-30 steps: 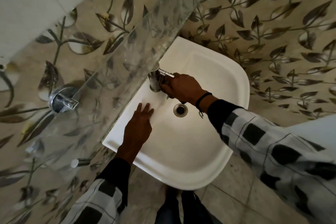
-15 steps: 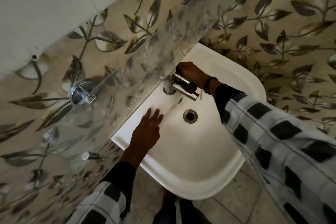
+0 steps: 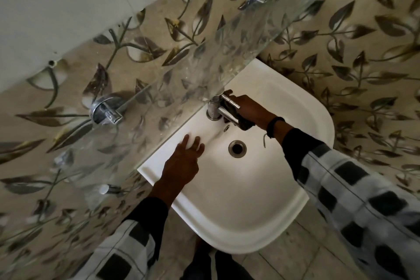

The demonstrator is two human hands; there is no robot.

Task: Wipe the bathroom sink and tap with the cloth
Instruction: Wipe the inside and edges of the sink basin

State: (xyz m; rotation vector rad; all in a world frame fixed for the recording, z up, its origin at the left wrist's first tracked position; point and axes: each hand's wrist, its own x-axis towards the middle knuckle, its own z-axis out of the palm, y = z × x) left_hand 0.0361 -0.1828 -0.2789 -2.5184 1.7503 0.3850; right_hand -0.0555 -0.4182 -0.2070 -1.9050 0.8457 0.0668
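Observation:
A white sink (image 3: 238,223) is fixed to the leaf-patterned wall, with a round drain (image 3: 237,148) in its bowl. A chrome tap (image 3: 216,109) stands at the back rim, partly under the glass shelf. My right hand (image 3: 252,111) holds a dark cloth (image 3: 244,124) pressed against the far side of the tap's spout and lever. My left hand (image 3: 184,161) rests flat on the sink's left rim, fingers straight and pointing toward the wall.
A patterned glass shelf (image 3: 181,79) on chrome brackets (image 3: 104,111) overhangs the sink's back edge and the tap. Tiled floor (image 3: 295,257) lies below the sink. My legs stand at the bottom centre.
My right hand and the cloth have shifted from the tap's back down along the spout. The left hand has stayed on the rim. The camera has moved a little.

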